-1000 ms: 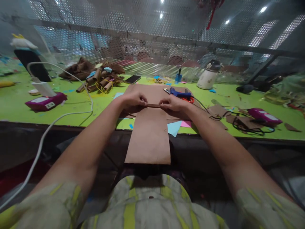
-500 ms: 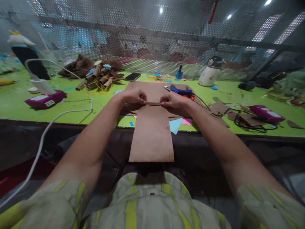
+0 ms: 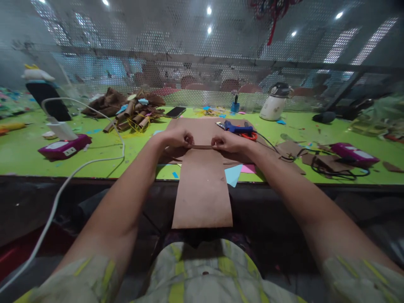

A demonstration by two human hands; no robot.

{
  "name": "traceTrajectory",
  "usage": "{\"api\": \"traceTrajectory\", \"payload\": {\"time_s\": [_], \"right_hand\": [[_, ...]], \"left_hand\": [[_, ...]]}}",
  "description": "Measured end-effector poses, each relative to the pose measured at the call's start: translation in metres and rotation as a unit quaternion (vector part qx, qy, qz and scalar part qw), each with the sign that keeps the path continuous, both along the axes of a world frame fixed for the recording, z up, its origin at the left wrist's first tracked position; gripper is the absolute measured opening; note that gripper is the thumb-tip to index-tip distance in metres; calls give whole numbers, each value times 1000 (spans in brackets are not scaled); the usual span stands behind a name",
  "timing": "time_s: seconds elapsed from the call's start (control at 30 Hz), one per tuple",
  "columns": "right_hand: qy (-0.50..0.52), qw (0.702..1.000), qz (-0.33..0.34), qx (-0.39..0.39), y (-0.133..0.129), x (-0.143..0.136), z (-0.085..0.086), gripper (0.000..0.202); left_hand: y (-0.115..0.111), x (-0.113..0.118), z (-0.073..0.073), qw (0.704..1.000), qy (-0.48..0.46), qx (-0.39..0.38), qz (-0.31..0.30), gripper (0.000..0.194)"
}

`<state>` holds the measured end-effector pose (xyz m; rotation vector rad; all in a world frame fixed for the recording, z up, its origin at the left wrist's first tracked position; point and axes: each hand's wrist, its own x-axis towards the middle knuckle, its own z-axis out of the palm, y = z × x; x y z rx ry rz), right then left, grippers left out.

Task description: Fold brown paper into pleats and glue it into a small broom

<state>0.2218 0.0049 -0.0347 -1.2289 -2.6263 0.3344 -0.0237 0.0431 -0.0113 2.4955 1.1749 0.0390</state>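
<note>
A long brown paper strip point(image 3: 203, 189) hangs over the table's front edge toward me, its far end folded or rolled into a narrow band. My left hand point(image 3: 179, 139) pinches the left end of that band between thumb and fingers. At the right end, my right hand point(image 3: 225, 142) grips it the same way. Underneath lies a larger brown sheet point(image 3: 202, 128), flat on the table. A blue glue gun point(image 3: 236, 127) rests on this sheet just beyond my right hand, with orange-handled scissors point(image 3: 252, 136) partly hidden beside it.
Rolled brown paper tubes point(image 3: 129, 113) with yellow string lie at the back left, near a phone point(image 3: 176, 112). Purple power adapters point(image 3: 65, 146) sit on both sides, with a white cable point(image 3: 91, 160) at left. A white kettle-like container point(image 3: 274, 103) stands behind a black cord point(image 3: 280, 155).
The view has tilted up slightly, so the table and hands appear lower. Both hands keep their pinch on the folded end, with little other visible movement.
</note>
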Motion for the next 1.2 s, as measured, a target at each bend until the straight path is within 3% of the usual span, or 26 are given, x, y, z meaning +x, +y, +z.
{"api": "traceTrajectory", "payload": {"time_s": [0.3,0.57,0.77,1.0,1.1,1.2], "right_hand": [[-103,993,-49,38,-15,-14,7,19],[-66,997,-9,35,-10,-13,4,16],[-47,999,-7,14,-4,-6,2,12],[-56,998,-30,13,-1,-4,2,11],[-78,995,-47,32,-6,-6,6,14],[-77,992,-21,95,-11,-10,8,23]], "left_hand": [[-2,-1,-1,1000,-28,-7,7,16],[-4,8,-3,998,-43,5,-54,25],[5,2,-12,998,-46,-17,-38,21],[4,-4,-10,998,-54,-20,-34,20],[5,-6,-10,998,-48,-9,-25,18],[6,-6,-10,998,-49,-2,-36,16]]}}
